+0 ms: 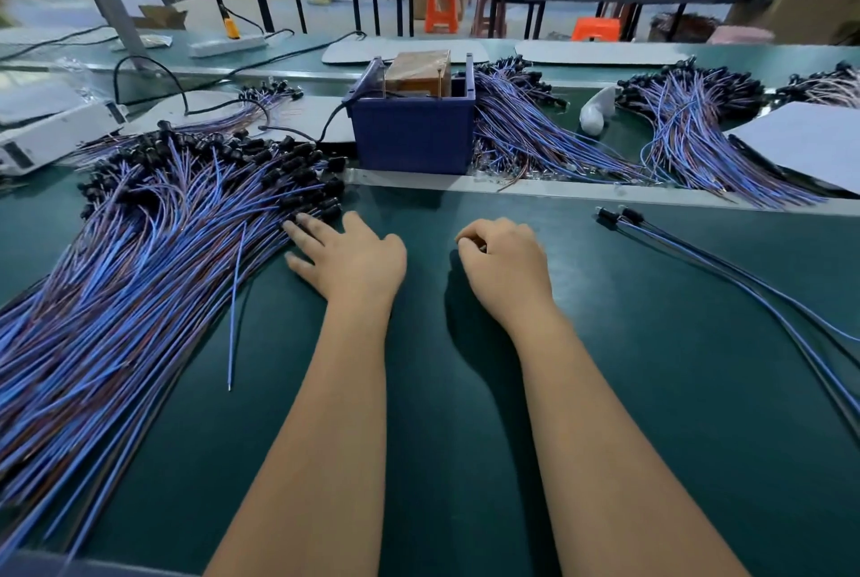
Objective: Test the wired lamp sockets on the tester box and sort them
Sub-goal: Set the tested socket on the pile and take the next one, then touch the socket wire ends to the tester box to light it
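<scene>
My left hand [346, 253] lies flat, fingers spread on the big pile of wired sockets [153, 222] at my left, my right hand [505, 257] curled empty, so next I likely pinch one socket toward the tester box [414, 129] ahead.

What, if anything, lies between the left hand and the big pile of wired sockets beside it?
Nothing visible: the left hand lies flat on the green mat, its fingertips already at the edge of the pile of wired sockets.
</scene>
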The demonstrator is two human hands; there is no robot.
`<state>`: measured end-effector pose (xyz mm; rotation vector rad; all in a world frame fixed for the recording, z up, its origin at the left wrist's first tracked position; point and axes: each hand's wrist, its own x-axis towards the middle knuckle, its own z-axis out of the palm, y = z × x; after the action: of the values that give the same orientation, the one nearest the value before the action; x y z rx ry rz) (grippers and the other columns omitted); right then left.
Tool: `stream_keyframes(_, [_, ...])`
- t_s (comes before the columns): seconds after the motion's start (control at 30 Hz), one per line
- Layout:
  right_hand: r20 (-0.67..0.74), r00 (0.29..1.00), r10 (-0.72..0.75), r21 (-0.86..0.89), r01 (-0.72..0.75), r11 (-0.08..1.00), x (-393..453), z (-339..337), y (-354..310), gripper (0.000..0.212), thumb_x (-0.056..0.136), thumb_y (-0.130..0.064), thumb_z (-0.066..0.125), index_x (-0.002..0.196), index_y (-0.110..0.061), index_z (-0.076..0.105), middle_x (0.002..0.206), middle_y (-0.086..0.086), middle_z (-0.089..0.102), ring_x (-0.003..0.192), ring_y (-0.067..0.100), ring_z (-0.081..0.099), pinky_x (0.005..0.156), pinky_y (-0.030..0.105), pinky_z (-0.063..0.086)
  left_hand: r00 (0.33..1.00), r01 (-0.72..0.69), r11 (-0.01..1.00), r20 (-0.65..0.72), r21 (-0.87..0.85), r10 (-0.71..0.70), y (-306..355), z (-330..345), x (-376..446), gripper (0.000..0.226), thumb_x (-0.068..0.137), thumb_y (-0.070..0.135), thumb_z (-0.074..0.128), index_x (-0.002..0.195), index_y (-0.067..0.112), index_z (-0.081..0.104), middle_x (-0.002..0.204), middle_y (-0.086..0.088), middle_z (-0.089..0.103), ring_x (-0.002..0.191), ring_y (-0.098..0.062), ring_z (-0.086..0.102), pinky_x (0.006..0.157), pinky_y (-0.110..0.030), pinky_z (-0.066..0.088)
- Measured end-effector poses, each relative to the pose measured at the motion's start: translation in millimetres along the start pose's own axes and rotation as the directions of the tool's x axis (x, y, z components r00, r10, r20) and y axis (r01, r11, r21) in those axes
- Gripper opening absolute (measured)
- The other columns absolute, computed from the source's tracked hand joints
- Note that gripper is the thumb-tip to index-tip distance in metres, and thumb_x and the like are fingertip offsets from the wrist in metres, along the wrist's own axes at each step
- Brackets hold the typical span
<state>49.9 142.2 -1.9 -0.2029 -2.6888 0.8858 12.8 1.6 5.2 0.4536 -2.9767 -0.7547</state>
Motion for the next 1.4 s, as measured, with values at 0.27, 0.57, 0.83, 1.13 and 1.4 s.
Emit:
stream_keyframes(0.27, [-0.005,0.999,-0.039,-0.108,0.038,0.993,-0.2,2.9,-1.4,0.024,0.096,-0.024,0.047,0.104,-0.023,0.069,0.108,0.002,0.061,0.106,0.026,0.046,0.088,0.036,0.033,0.988,-0.032,0.998,-0.150,0.059,0.041,-13.3,-6.5,5.7,0.044,0.094,0.021,0.046,0.137,0.015,0.043,0.141,-0.016,0.041,0.127,-0.035,0.034,0.098,-0.045,0.033])
stream_keyframes(0.57, [-0.028,0.994,0.101,0.590,-0.065,0.805,-2.7,12.8,-30.4,0.018,0.095,-0.014,0.052,0.109,-0.017,0.062,0.082,-0.006,0.061,0.082,0.017,0.059,0.077,0.029,0.048,0.917,-0.346,0.928,-0.259,-0.136,0.303,19.4,12.2,-20.2,0.033,0.098,0.012,0.043,0.129,0.015,0.055,0.129,-0.012,0.051,0.113,-0.033,0.050,0.080,-0.037,0.038])
stream_keyframes(0.83, [-0.024,0.983,0.183,0.666,-0.121,0.736,-1.0,16.0,-22.1,0.015,0.093,-0.010,0.050,0.093,-0.020,0.062,0.089,0.000,0.065,0.087,0.022,0.062,0.086,0.042,0.053,0.923,-0.336,0.942,-0.208,-0.022,0.324,12.2,16.2,-13.9,0.032,0.094,0.008,0.044,0.118,0.014,0.065,0.118,-0.012,0.054,0.102,-0.032,0.055,0.072,-0.033,0.034])
stream_keyframes(1.13, [0.071,0.967,0.245,0.812,-0.199,0.549,2.7,11.8,-20.4,0.019,0.098,-0.012,0.047,0.086,-0.014,0.061,0.069,0.007,0.061,0.065,0.019,0.055,0.060,0.029,0.049,0.882,-0.465,0.516,-0.430,-0.720,0.194,30.5,9.2,-31.3,0.026,0.093,-0.005,0.044,0.087,0.016,0.057,0.100,-0.003,0.055,0.092,-0.012,0.054,0.085,-0.024,0.045])
stream_keyframes(1.4, [0.368,0.927,0.071,0.886,-0.373,0.274,8.5,-10.7,-3.6,0.037,0.104,-0.033,0.036,0.108,-0.008,0.063,0.092,0.017,0.056,0.080,0.025,0.051,0.069,0.032,0.043,0.850,-0.086,0.079,-0.032,-0.993,0.526,36.4,8.1,-52.4,0.028,0.072,0.003,0.045,0.054,0.010,0.064,0.062,0.002,0.065,0.054,-0.011,0.054,0.050,-0.019,0.043])
